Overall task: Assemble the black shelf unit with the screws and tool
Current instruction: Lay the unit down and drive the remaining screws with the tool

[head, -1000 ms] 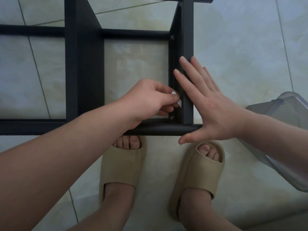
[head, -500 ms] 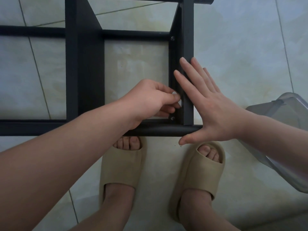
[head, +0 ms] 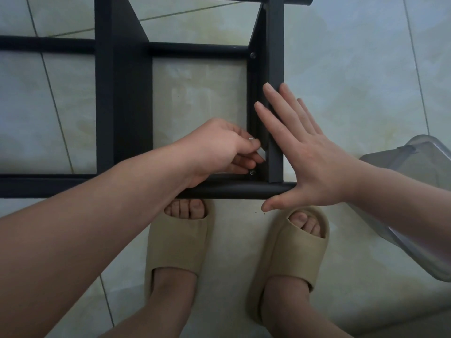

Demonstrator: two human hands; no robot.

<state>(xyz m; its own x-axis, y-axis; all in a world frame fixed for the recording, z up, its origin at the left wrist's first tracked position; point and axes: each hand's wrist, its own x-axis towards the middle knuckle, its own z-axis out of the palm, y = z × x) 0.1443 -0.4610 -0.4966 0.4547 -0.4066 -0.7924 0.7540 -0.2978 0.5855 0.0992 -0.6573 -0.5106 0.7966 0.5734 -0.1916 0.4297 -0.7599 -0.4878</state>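
**Container.** One translucent grey plastic container (head: 402,164) sits on the tiled floor (head: 353,69), at the right of the view and apart from the shelf frame. The right forearm crosses in front of it. Its contents cannot be made out through the wall.

**Black shelf unit** (head: 122,106). Partly assembled, it sits on the floor directly ahead of the person's feet. Its long axis runs left to right, and both rails pass out of view at the left.
- Near rail (head: 219,190): round, ending just past the end panel on the right.
- Far rail (head: 195,48): parallel to the near rail.
- Panels: two flat panels cross from the near rail to the far rail, one wide and one a narrower end panel (head: 275,69).

**Screws.** Both are on the inner face of the end panel.
- Far screw (head: 253,54): at the far rail joint.
- Near screw (head: 252,172): at the near rail joint, just beside the left fingertips.

**Left hand** (head: 219,147). It is inside the frame with its fingers curled. Thumb and fingers pinch a small pale tool (head: 261,151) at the inner face of the end panel, close to the near screw. The tool is too small to tell its kind.

**Right hand** (head: 307,154). It holds nothing. The palm is flat with fingers straight and spread, laid against the outer side of the end panel. The thumb is stretched out below the end of the near rail.

**Slippers** (head: 178,240). A beige pair is on the person's feet, toes towards the near rail. The left toes reach the rail's edge.
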